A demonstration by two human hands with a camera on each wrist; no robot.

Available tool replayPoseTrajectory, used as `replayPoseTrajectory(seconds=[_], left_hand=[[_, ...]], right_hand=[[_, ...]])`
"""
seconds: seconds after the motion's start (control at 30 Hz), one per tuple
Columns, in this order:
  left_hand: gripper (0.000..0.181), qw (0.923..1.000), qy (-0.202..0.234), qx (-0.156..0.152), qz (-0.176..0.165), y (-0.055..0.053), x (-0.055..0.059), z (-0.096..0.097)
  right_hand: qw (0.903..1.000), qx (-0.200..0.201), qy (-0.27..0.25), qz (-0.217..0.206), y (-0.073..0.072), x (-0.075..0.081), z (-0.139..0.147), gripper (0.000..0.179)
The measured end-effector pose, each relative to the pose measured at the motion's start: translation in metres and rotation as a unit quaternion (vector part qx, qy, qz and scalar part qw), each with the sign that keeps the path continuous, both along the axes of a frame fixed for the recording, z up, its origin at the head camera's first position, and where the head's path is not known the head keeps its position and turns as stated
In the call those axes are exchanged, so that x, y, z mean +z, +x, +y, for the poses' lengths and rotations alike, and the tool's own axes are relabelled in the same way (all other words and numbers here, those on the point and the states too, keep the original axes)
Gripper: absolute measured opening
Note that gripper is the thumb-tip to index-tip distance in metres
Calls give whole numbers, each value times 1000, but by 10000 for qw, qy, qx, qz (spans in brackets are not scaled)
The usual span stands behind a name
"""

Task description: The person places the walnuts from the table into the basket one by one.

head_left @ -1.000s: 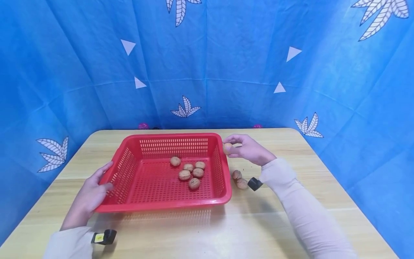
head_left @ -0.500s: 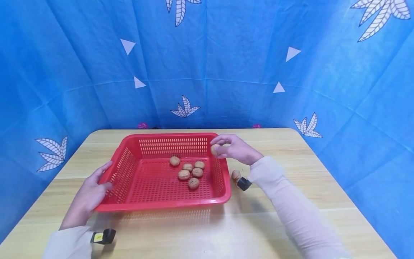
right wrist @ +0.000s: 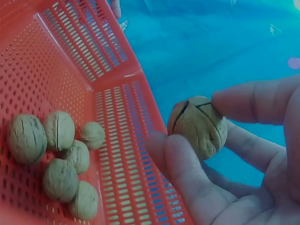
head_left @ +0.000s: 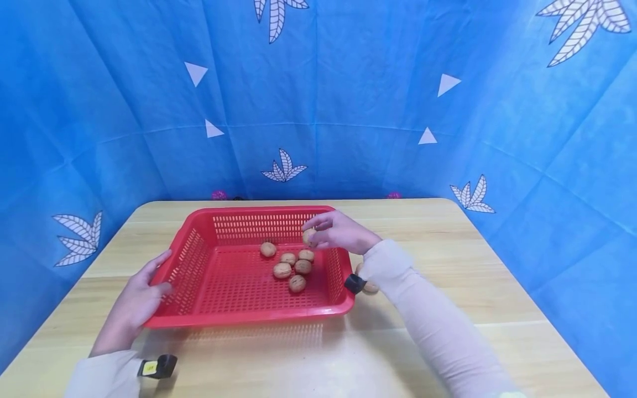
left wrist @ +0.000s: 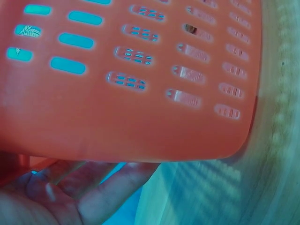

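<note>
A red perforated plastic basket [head_left: 234, 319] rests on the table with several walnuts [head_left: 282, 270] in its right half. My right hand [head_left: 343, 232] is over the basket's right side and pinches a cracked walnut [right wrist: 199, 126] between thumb and fingers, above the others. At the basket's left wall, my left hand [head_left: 136, 304] grips the rim, thumb on the inner side. The left wrist view has that hand's fingers [left wrist: 117, 192] beneath the red rim. Outside the basket, walnuts [head_left: 370, 288] lie on the table at the right, partly hidden by the right sleeve and wrist camera.
The pale wooden table [head_left: 428, 221] extends around the basket on all sides. Behind it hangs a blue curtain [head_left: 318, 110] with white leaf and triangle prints. Black wrist cameras [head_left: 166, 366] sit at both cuffs.
My right hand has carried the pinched walnut leftward, from outside the basket's right rim to above its inside. My left hand has stayed on the rim.
</note>
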State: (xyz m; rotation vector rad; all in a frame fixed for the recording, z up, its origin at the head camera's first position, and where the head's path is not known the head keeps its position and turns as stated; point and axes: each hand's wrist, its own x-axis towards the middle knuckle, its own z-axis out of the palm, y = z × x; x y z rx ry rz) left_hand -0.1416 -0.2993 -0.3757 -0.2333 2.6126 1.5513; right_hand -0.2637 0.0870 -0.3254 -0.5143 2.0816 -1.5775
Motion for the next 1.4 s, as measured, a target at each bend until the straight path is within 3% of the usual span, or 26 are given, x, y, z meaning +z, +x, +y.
replayPoseTrajectory(seconds=[0.17, 0.53, 0.73, 0.97, 1.23, 1.4], left_hand=[[78, 10000, -38, -10, 31, 0, 0, -1], [78, 9999, -95, 95, 1, -1, 1, -2], [78, 9999, -73, 88, -47, 0, 1, -3], [78, 10000, -27, 59, -62, 0, -1, -2], [78, 9999, -105, 40, -55, -1, -1, -2], [78, 9999, -110, 20, -31, -1, 1, -1]], right_hand=[[9999, 89, -21, -127, 0, -2, -15, 31], [9978, 210, 487, -391, -2, -4, -47, 19], [9957, 421, 565, -602, -1, -5, -61, 24], [9901, 757, 867, -804, -1, -12, -71, 14], [9799, 1314, 968, -1147, 4, -19, -79, 16], [9756, 1287, 1404, -1096, 10, -18, -82, 17]])
